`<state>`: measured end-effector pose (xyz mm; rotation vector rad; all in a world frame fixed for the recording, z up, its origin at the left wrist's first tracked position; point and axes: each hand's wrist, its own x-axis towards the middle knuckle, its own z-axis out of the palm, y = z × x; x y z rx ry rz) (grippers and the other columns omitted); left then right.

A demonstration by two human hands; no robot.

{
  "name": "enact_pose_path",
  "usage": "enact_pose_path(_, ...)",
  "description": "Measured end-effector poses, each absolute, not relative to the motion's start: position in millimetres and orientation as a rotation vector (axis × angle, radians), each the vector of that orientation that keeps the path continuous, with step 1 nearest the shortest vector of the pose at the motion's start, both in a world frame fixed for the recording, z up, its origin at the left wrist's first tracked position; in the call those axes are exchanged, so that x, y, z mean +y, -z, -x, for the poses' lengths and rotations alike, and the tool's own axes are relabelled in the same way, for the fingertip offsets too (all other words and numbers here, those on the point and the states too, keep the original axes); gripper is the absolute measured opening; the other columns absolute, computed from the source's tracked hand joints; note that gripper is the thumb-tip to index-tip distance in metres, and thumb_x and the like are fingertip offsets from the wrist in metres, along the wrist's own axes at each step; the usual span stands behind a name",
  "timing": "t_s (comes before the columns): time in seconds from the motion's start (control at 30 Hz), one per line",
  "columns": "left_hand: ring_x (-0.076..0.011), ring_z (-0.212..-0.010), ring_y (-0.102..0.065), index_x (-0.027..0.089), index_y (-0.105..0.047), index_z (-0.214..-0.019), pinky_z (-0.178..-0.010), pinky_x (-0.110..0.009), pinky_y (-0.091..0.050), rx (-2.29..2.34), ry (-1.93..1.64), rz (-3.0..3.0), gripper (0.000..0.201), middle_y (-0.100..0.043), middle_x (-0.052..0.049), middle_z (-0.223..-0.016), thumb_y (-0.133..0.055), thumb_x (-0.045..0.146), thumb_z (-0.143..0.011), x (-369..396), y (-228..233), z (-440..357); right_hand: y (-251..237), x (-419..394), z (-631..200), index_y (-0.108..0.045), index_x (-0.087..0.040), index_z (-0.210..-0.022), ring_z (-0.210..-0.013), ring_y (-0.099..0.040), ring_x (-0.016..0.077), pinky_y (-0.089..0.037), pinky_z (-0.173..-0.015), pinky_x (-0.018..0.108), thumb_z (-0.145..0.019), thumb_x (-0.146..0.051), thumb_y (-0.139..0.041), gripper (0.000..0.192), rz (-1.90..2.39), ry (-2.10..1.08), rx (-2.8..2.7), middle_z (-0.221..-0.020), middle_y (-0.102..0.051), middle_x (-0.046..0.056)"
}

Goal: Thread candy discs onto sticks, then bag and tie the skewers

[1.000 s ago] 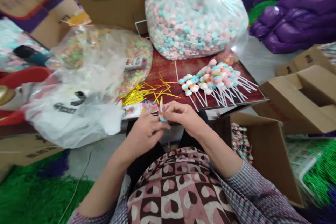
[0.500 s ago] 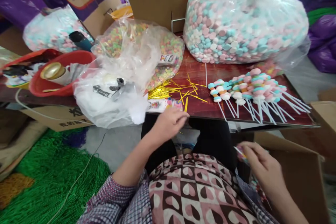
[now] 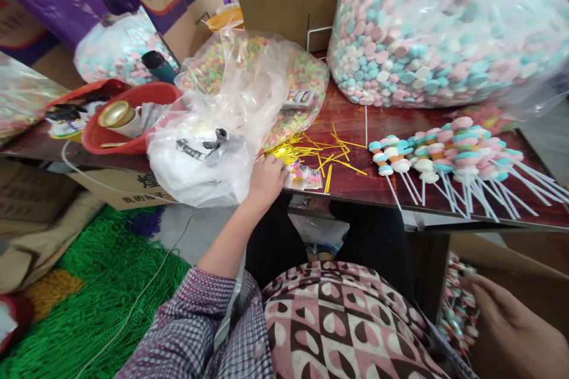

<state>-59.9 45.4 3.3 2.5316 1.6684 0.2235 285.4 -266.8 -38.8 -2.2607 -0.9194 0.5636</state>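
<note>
Candy skewers (image 3: 448, 154) lie on red-brown table (image 3: 355, 124), boxes behind.

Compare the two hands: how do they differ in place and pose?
The left hand rests at the table edge, fingers on small printed wrappers beside gold ties; the right hand hangs low, over the box of wrapped candy. Left is curled, right spread. Both seem to grip nothing.

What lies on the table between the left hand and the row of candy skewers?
In the head view, between the left hand and the candy skewers lie a small printed packet and scattered gold twist ties on the red-brown table.
</note>
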Motion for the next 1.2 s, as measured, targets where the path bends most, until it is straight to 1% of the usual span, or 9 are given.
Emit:
enact_pose_path(0.17, -0.0233, -0.097, -0.058, 0.017, -0.068, -0.083, -0.091, -0.036, -0.044, 1.671, -0.422, -2.393, 0.024, -0.067, -0.009, -0.093, -0.049, 0.024, -0.095, 49, -4, 62, 24, -227, -249, -0.074, -0.039, -0.094, -0.094, -0.072, 0.0379, -0.051, -0.091, 0.062, -0.077, -0.059, -0.060, 0.029, 2.044, -0.663, -1.098, -0.092, -0.079, 0.009)
enact_pose_path(0.37, -0.0169, -0.094, -0.062, 0.019, -0.063, -0.083, -0.090, -0.031, -0.047, 1.211, -1.164, -2.343, 0.020, -0.068, -0.006, -0.092, -0.053, 0.031, -0.096, 23, -22, 42, -24, -144, -186, -0.076, -0.026, -0.097, -0.086, -0.074, 0.0254, -0.059, -0.089, 0.046, -0.081, -0.054, -0.070, 0.033, 1.636, -0.981, -1.012, -0.093, -0.079, 0.008)
enact_pose_path(0.43, -0.0163, -0.093, -0.062, 0.018, -0.063, -0.084, -0.087, -0.031, -0.049, 1.003, -1.226, -2.347, 0.020, -0.068, -0.007, -0.094, -0.053, 0.031, -0.096, 5, -25, 25, -33, -114, -169, -0.074, -0.025, -0.102, -0.091, -0.072, 0.0222, -0.060, -0.079, 0.036, -0.081, -0.051, -0.072, 0.034, 1.460, -1.083, -0.936, -0.102, -0.077, 0.007)
enact_pose_path(0.6, -0.0174, -0.101, -0.064, 0.018, -0.060, -0.080, -0.090, -0.033, -0.050, 0.864, -1.134, -2.108, 0.015, -0.068, -0.010, -0.105, -0.057, 0.027, -0.091, -30, -20, -6, -30, -78, -153, -0.072, -0.020, -0.082, -0.062, -0.061, 0.0120, -0.052, -0.060, 0.024, -0.073, -0.043, -0.081, 0.026, 1.306, -1.163, -0.832, -0.071, -0.069, 0.000)
enact_pose_path(0.7, -0.0167, -0.097, -0.065, 0.018, -0.052, -0.074, -0.087, -0.031, -0.050, 0.824, -0.940, -1.695, 0.023, -0.069, -0.009, -0.107, -0.063, 0.035, -0.086, -36, -20, -10, -22, -82, -157, -0.073, -0.021, -0.078, -0.058, -0.054, 0.0091, -0.046, -0.056, 0.022, -0.073, -0.037, -0.081, 0.019, 1.298, -1.106, -0.807, -0.068, -0.068, -0.002)
enact_pose_path(0.9, -0.0111, -0.057, -0.057, 0.016, -0.058, -0.101, -0.061, -0.025, -0.043, 0.597, -0.480, -0.985, 0.055, -0.065, -0.002, -0.071, -0.057, 0.068, -0.082, -30, -22, -8, -17, -95, -169, -0.078, -0.025, -0.084, -0.064, -0.053, 0.0093, -0.043, -0.061, 0.022, -0.078, -0.029, -0.078, 0.007, 1.264, -0.999, -0.907, -0.076, -0.069, -0.002)
enact_pose_path(1.03, -0.0063, -0.055, -0.047, 0.014, -0.062, -0.086, -0.057, -0.022, -0.034, 0.690, -0.438, -0.956, 0.045, -0.056, 0.003, -0.067, -0.081, 0.049, -0.066, -26, -17, -5, -15, -97, -177, -0.075, -0.023, -0.080, -0.062, -0.051, 0.0095, -0.041, -0.059, 0.023, -0.078, -0.031, -0.079, 0.009, 1.346, -0.916, -0.890, -0.069, -0.065, -0.003)
enact_pose_path(1.13, -0.0064, -0.058, -0.044, 0.014, -0.060, -0.075, -0.059, -0.022, -0.032, 0.836, -0.511, -1.073, 0.037, -0.054, 0.004, -0.065, -0.079, 0.046, -0.067, -23, -17, -1, -14, -97, -181, -0.070, -0.019, -0.070, -0.060, -0.049, 0.0100, -0.039, -0.058, 0.023, -0.079, -0.038, -0.078, 0.022, 1.450, -0.952, -0.894, -0.063, -0.061, -0.002)
enact_pose_path(1.2, -0.0074, -0.060, -0.044, 0.015, -0.062, -0.074, -0.061, -0.023, -0.032, 0.881, -0.506, -1.229, 0.031, -0.054, 0.004, -0.064, -0.075, 0.042, -0.070, -21, -20, 1, -16, -97, -180, -0.072, -0.020, -0.077, -0.063, -0.053, 0.0109, -0.042, -0.060, 0.024, -0.078, -0.042, -0.078, 0.023, 1.440, -1.055, -0.887, -0.069, -0.065, -0.001)
